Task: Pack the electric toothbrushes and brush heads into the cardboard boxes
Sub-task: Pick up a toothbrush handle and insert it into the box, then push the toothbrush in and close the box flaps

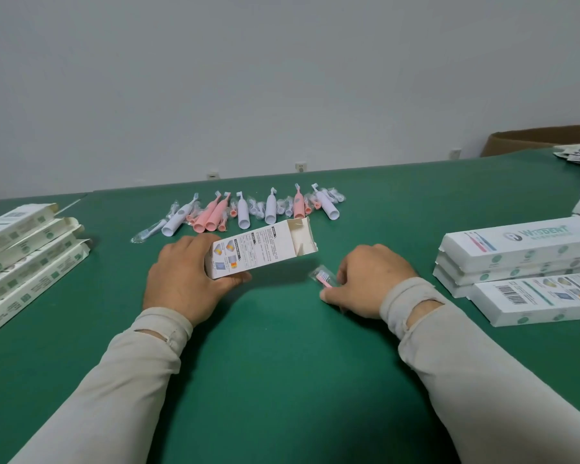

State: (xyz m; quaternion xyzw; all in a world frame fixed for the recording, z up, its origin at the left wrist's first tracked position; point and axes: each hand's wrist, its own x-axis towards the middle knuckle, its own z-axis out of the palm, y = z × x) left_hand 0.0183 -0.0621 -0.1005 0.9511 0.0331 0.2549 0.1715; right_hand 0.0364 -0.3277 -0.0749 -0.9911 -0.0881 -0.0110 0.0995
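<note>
The left hand (pixel 181 279) grips 1 open box (pixel 260 251) – the right hand (pixel 370 279) pinches a wrapped brush head (pixel 323 277). Many toothbrushes (pixel 245 211) wait – lots left to pack.

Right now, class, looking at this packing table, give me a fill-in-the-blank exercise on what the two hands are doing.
1. The left hand grips a white ____ with an open end.
2. The right hand pinches a wrapped brush head whose colour is ____.
3. The table top is ____.
4. The toothbrushes lie in a row ____ the hands.

Missing words: box; pink; green; beyond
</note>
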